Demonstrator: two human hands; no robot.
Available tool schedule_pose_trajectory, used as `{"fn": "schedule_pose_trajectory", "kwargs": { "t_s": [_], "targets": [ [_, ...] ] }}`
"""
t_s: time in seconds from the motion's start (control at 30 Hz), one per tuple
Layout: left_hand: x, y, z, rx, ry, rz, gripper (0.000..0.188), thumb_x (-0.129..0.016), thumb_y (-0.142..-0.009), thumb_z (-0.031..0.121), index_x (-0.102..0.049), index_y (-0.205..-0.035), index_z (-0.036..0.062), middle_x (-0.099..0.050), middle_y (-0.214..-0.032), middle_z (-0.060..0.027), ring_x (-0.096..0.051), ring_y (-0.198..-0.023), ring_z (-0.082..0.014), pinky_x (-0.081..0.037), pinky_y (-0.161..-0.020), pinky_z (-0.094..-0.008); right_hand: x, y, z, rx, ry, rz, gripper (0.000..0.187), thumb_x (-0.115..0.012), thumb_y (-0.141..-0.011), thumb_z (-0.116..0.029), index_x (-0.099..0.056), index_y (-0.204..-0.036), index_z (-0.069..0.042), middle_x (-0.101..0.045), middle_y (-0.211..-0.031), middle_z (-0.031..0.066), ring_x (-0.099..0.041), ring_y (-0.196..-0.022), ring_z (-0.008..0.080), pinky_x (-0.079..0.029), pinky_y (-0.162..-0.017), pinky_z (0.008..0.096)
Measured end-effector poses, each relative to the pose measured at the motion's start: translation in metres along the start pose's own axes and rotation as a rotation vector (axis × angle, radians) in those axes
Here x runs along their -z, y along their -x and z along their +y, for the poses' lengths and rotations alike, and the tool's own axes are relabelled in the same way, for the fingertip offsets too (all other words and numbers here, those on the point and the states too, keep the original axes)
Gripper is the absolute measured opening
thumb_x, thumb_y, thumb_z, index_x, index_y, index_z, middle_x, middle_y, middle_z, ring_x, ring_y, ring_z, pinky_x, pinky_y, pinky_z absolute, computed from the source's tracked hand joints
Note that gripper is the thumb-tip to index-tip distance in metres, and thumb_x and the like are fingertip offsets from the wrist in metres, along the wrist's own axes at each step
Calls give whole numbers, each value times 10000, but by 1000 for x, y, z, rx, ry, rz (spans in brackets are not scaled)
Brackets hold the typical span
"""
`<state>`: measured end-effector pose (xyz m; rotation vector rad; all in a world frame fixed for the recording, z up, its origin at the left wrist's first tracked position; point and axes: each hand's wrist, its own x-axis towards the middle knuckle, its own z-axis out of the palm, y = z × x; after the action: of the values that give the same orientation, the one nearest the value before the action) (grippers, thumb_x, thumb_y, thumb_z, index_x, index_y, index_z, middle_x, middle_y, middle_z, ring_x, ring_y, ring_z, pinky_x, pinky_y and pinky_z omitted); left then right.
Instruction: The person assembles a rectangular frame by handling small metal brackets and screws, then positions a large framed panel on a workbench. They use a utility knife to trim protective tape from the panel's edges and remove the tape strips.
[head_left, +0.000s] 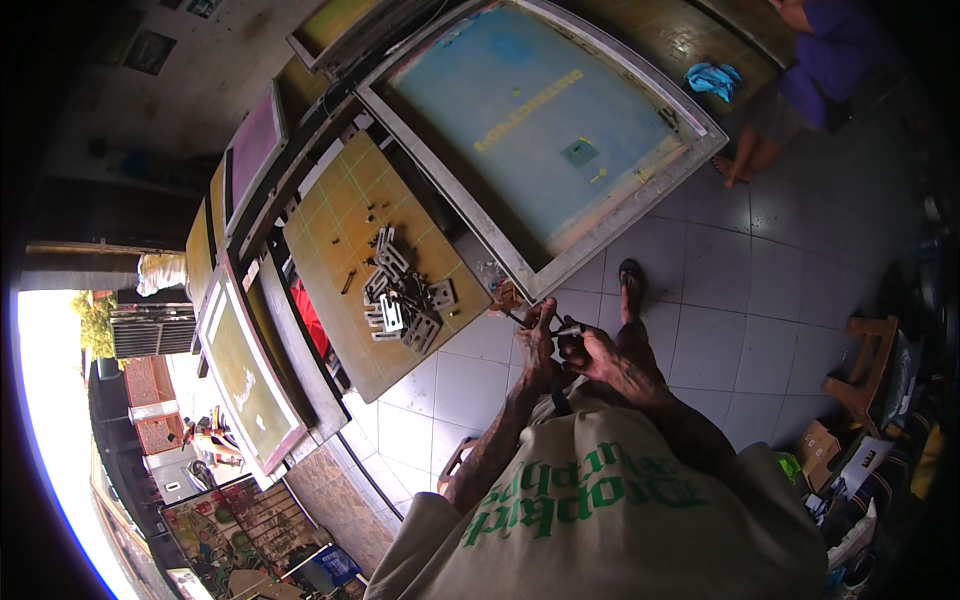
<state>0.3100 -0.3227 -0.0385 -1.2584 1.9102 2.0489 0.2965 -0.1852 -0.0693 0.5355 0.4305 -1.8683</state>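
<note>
I have the small dark piece with a bright silvery end [571, 331] between the two hands, just off the near corner of the large grey-framed screen with blue mesh [560, 110]. Its silvery end looks tilted, the long axis running roughly crosswise between the hands, but it is too small for me to be sure which way it points.

The right hand [605, 358] has its fingers curled in, clamped on that piece with almost no gap. The left hand [536, 347] is bunched, fingers bent and pointing up toward the frame corner; I cannot tell whether they close on anything or touch the frame.

To the left I see a flat yellow-brown board ruled with a pale green grid [330, 205], smooth, round-cornered, its long axis slanting down to the right. Silvery flat metal brackets with slots [390, 314] lie heaped on its lower half, pointing several ways, with small dark cylindrical fasteners [370, 212] scattered near them. The frame's bars are straight, scuffed and stained, and its mesh carries yellow marks. Below spreads a floor of glossy grey square tiles [690, 260].
</note>
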Motion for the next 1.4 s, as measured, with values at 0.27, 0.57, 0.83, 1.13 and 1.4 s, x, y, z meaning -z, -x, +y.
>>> {"fn": "schedule_pose_trajectory", "kwargs": {
  "t_s": [0.27, 0.57, 0.83, 1.13, 1.4],
  "targets": [
    [1, -2, -9, -38, 124, 36, 448, -713, -828, 429, -659, -1042, 39, -529, -697, -15, -446, -555, -115, -323, -455, -272, -39, 17, -2, 13, -24, 55, 394, -532, -939, -468, -598, -920, -81, -627, -752, 43, -613, -605, 164, -483, -506, 309],
    [6, 14, 15, -3, 104, -1, 354, -753, -817, 387, -692, -939, 60, -610, -735, 22, -458, -595, -60, -338, -528, -245, -38, 7, -1, 68, 14, 216, 327, -469, -978, -426, -520, -822, -143, -452, -613, -23, -343, -439, 103, -301, -443, 275],
    [1, 13, 13, -64, 82, -28, 333, -693, -839, 364, -667, -975, 61, -535, -662, -7, -399, -487, -85, -270, -430, -252, 8, -1, 3, 42, -89, -64, 162, -456, -986, -233, -566, -1025, -121, -582, -825, 25, -568, -627, 152, -558, -651, 376],
    [3, 26, 7, 65, 197, -162, 258, -675, -870, 207, -599, -1042, 30, -645, -812, -77, -635, -683, -148, -523, -515, -270, 3, 2, 6, 55, -36, 36, 238, -551, -944, -336, -594, -1051, -127, -617, -895, 30, -593, -735, 152, -552, -647, 354],
    [7, 20, 0, -64, 259, -129, 344, -685, -856, 169, -588, -1155, 29, -668, -981, -95, -633, -783, -130, -496, -643, -232, -11, -1, 11, 134, -19, 189, 268, -612, -908, -344, -587, -1038, -112, -602, -922, 82, -617, -715, 204, -559, -642, 352]
  ]
}}
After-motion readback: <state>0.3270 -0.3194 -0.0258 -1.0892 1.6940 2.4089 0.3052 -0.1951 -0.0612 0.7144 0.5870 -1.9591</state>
